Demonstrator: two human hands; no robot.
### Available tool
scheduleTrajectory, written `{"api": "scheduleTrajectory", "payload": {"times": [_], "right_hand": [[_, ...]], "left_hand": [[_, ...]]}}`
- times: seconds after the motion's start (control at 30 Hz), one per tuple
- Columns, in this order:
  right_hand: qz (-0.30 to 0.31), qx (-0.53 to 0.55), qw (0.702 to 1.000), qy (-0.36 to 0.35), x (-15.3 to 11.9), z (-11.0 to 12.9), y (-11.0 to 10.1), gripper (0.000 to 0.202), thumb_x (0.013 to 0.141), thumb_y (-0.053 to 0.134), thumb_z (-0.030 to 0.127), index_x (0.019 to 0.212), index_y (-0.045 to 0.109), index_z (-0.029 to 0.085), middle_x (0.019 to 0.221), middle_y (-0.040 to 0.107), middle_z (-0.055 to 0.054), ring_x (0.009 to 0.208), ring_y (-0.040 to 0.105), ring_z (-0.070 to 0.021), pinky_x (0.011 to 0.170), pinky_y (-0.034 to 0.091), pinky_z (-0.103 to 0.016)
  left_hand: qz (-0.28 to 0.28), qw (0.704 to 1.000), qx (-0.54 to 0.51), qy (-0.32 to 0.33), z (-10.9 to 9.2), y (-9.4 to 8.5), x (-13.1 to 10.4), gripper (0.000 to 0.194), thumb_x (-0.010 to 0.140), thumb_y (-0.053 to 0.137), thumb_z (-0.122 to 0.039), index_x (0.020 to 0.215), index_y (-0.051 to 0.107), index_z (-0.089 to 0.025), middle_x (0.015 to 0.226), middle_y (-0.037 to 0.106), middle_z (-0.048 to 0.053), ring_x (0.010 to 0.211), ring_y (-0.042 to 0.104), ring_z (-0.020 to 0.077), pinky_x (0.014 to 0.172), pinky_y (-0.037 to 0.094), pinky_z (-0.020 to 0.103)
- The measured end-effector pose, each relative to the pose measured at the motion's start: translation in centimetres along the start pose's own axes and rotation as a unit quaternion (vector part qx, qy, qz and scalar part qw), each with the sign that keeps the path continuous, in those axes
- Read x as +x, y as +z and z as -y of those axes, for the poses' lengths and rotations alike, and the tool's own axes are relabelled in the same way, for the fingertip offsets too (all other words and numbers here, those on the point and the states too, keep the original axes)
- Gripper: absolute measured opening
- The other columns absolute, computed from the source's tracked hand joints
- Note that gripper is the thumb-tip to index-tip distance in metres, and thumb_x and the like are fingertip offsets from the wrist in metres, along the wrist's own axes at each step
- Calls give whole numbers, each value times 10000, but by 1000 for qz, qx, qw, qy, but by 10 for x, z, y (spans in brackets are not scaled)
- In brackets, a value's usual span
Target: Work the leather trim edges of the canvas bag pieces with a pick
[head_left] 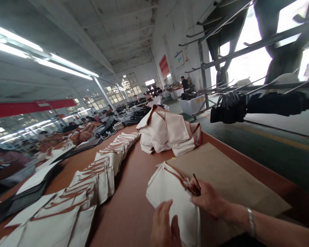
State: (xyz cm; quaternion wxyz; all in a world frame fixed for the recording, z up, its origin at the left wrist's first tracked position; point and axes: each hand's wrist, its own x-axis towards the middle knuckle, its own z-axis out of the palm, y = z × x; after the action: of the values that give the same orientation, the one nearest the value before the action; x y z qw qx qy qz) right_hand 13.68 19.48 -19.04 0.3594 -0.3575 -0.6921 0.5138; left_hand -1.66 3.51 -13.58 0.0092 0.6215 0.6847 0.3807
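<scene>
Hold the cream piece (170, 188) flat at near right, pinching its brown trim (177, 172) in the nearly closed right hand (207, 199), steadying with the half-open, seemingly empty left hand (161, 224), right of the cream row (103, 178).

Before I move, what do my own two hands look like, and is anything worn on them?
Both are without gloves. The right hand has a narrow, silver-coloured bangle round its wrist, and no sleeve covers the visible forearm. The left hand shows no glove or ring; its wrist is out of frame, so I cannot tell about a sleeve there.
</scene>
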Motion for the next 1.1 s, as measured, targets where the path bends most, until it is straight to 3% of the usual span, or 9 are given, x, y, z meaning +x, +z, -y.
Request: {"api": "scheduleTrajectory", "payload": {"times": [0.13, 0.23, 0.33, 0.43, 0.5, 0.73, 0.83, 0.97, 1.1], "right_hand": [[26, 27, 999, -10, -32, 4, -5, 247, 562, 557, 120, 670, 359, 221, 616, 383, 77, 581, 341, -99, 536, 293, -239], [39, 32, 999, 3, -48, 4, -20, 281, 551, 587, 141, 658, 340, 220, 621, 377, 74, 584, 344, -96, 533, 308, -228], [51, 31, 997, 43, -57, 3, -39, 233, 675, 633, 287, 729, 419, 213, 643, 419, 64, 565, 387, -99, 502, 343, -215], [20, -4, 993, 115, -51, -5, -52, 300, 860, 498, 512, 830, 448, 217, 628, 443, 61, 472, 394, -99, 401, 317, -209], [-15, -41, 990, 137, -40, -14, -56, 349, 846, 535, 553, 865, 444, 217, 628, 466, 59, 481, 424, -106, 393, 319, -204], [15, -130, 989, 73, -18, -14, -37, 237, 898, 527, 386, 837, 585, 164, 683, 639, -11, 620, 597, -154, 573, 437, -250], [19, -181, 983, 16, -20, -6, -30, 190, 897, 565, 287, 1022, 620, 155, 886, 706, -60, 824, 649, -193, 770, 474, -300], [7, -252, 968, 12, -8, -17, -43, 247, 952, 577, 294, 1147, 608, 145, 1054, 670, -80, 940, 642, -207, 880, 511, -397], [-30, -311, 947, 70, 10, -45, -78, 320, 960, 598, 342, 1214, 594, 149, 1194, 621, -99, 1014, 633, -229, 863, 550, -435]], "left_hand": [[165, 983, -11, 82, -9, 19, 43, 488, 822, 517, 31, 1235, 563, -225, 1361, 570, 94, 1305, 497, 229, 1096, 435, 431], [216, 968, -30, 124, -24, 29, 58, 306, 800, 587, 9, 1006, 605, -216, 1161, 664, 38, 1164, 564, 199, 1069, 426, 360], [233, 961, -18, 147, -31, 39, 59, 182, 824, 594, -25, 851, 584, -205, 939, 667, 11, 940, 591, 187, 963, 448, 350], [240, 960, 8, 146, -31, 46, 53, 206, 844, 542, -22, 917, 601, -206, 936, 654, 28, 900, 574, 205, 870, 449, 362], [242, 960, 32, 137, -32, 49, 51, 228, 860, 506, -30, 958, 611, -207, 952, 649, 44, 894, 571, 222, 827, 445, 373], [234, 957, 111, 128, -37, 48, 45, 216, 897, 439, -47, 940, 597, -188, 926, 645, 63, 882, 589, 222, 801, 457, 348], [223, 955, 150, 129, -36, 47, 39, 219, 897, 427, -49, 906, 598, -186, 878, 655, 68, 845, 606, 229, 770, 454, 350], [184, 954, 200, 123, -28, 20, 36, 254, 913, 386, -74, 850, 595, -205, 816, 646, 58, 783, 608, 236, 763, 437, 375], [103, 976, 185, 52, -5, -69, 38, 155, 919, 456, -221, 872, 603, -236, 789, 688, 12, 736, 647, 206, 666, 463, 296]]}}
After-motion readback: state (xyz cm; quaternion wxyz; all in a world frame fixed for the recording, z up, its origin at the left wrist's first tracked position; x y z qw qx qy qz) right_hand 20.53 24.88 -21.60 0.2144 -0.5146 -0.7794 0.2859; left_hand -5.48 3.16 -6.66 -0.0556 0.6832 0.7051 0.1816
